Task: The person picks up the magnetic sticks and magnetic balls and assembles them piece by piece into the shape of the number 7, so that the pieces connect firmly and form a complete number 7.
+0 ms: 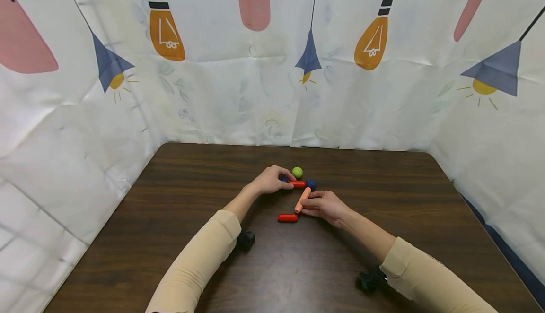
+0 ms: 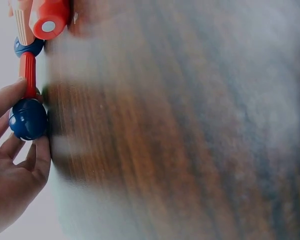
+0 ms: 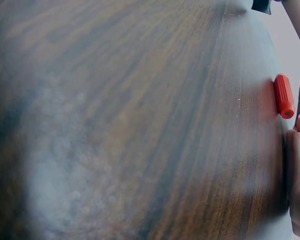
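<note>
A red rod (image 1: pixel 297 184) lies between two blue balls, one at each end. My left hand (image 1: pixel 273 179) holds this piece by its left end, thumb on the red rod and fingers about the near blue ball (image 2: pixel 28 119). The far blue ball (image 1: pixel 311 184) shows at the rod's right end. My right hand (image 1: pixel 327 206) pinches a peach-coloured rod (image 1: pixel 303 200) whose upper end meets or nearly meets that far ball. A loose red rod (image 1: pixel 287 218) with a round disc in its end lies on the table nearer to me.
Just behind the joined piece sits a green ball (image 1: pixel 297 172). The dark wood table (image 1: pixel 191 185) has a patterned white curtain (image 1: pixel 264 105) behind it. Dark devices (image 1: pixel 246 240) show beneath both forearms.
</note>
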`<action>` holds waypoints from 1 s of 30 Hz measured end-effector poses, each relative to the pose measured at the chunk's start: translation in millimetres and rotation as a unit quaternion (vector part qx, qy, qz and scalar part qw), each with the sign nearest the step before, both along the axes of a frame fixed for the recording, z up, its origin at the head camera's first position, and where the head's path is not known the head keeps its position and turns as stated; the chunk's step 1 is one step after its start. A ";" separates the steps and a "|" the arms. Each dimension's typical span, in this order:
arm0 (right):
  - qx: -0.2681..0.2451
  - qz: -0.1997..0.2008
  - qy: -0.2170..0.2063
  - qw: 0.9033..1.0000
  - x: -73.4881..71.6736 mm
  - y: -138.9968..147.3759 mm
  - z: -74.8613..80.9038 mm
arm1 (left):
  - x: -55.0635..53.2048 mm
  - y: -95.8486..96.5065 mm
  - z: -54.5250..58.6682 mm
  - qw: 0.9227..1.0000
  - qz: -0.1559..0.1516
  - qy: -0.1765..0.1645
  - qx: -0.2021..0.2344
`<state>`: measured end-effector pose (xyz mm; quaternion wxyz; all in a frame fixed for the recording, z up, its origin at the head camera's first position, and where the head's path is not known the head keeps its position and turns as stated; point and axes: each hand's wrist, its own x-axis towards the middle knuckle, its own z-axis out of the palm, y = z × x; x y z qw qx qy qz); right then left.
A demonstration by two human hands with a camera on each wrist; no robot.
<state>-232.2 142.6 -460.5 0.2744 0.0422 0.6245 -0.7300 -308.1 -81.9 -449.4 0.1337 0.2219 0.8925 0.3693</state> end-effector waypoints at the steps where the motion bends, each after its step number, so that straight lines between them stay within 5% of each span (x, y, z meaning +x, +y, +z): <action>1: -0.001 -0.001 -0.001 1.000 -0.1 -0.2 0.1 | -0.1 -0.1 0.0 1.000 0.000 0.000 -0.001; 15: -0.001 0.001 -0.001 1.000 0.9 -0.7 1.5 | 4.2 -3.9 3.3 1.000 -0.001 0.000 0.013; 30: 0.002 -0.014 -0.012 1.000 1.1 -0.5 1.7 | 18.1 -25.2 7.0 0.998 0.049 0.012 0.048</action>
